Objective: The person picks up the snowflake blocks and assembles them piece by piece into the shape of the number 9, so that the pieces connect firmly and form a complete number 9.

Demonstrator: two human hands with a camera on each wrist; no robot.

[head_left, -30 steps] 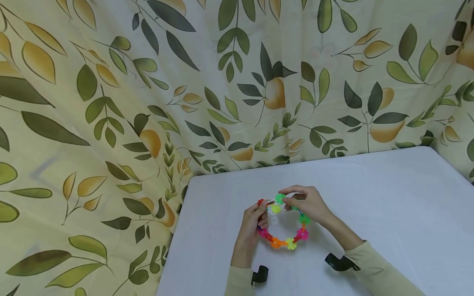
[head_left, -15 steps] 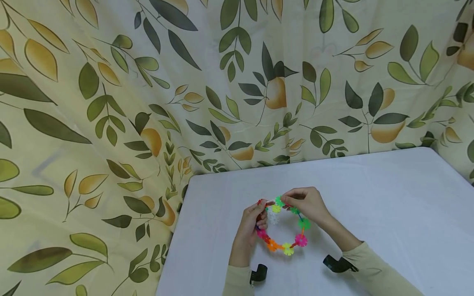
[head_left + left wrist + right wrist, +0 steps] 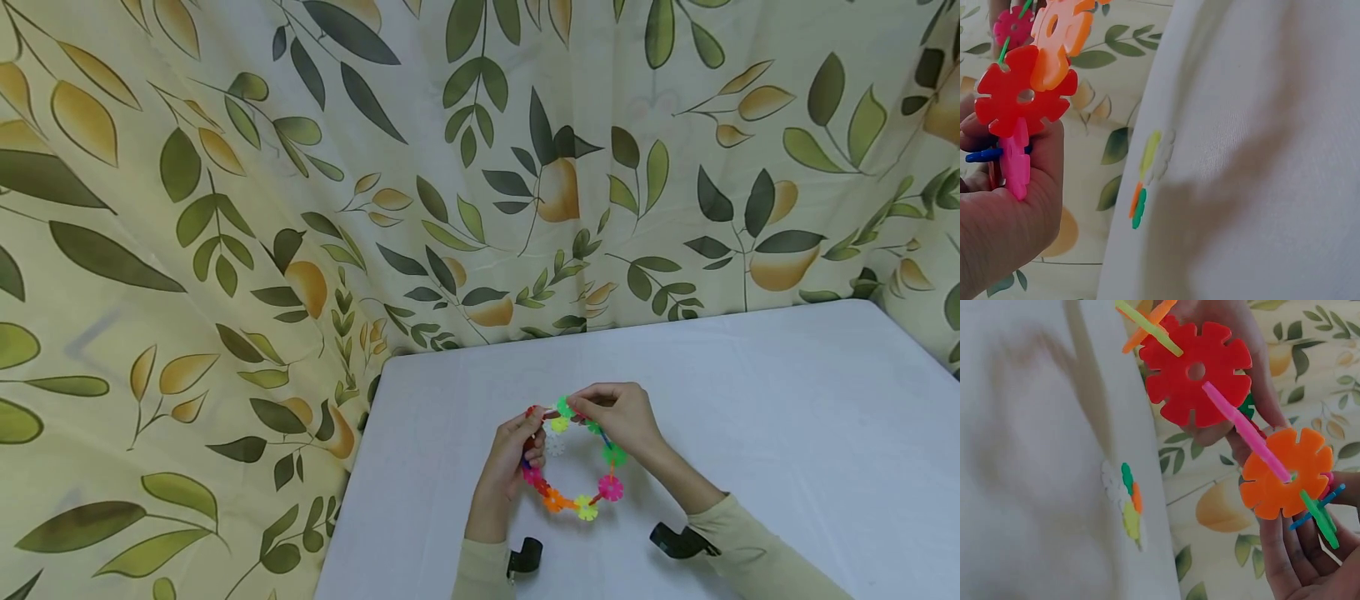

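Note:
A curved chain of colourful notched plastic snowflake discs, including a pink disc (image 3: 611, 487) and an orange disc (image 3: 553, 500), is held up over the table in the head view. My left hand (image 3: 512, 450) grips its left side, fingers curled round the discs. At the top, my right hand (image 3: 622, 417) pinches near a green disc (image 3: 565, 407). The left wrist view has a red disc (image 3: 1013, 100) above the left thumb. In the right wrist view, an orange disc (image 3: 1266, 481) is by the right fingers. Fingers partly hide the joints between the hands.
Several loose discs lie on the white-covered table (image 3: 750, 400) behind the chain, among them a white disc (image 3: 555, 445) and a yellow disc (image 3: 1130, 520). A leaf-patterned curtain (image 3: 480, 167) hangs behind and left. Black wrist cameras (image 3: 678, 542) sit at both sleeves.
My right fingers have drawn together at the green disc, and that hand has shifted slightly left and down. The chain's lower side hangs a little lower. My left hand keeps its grip.

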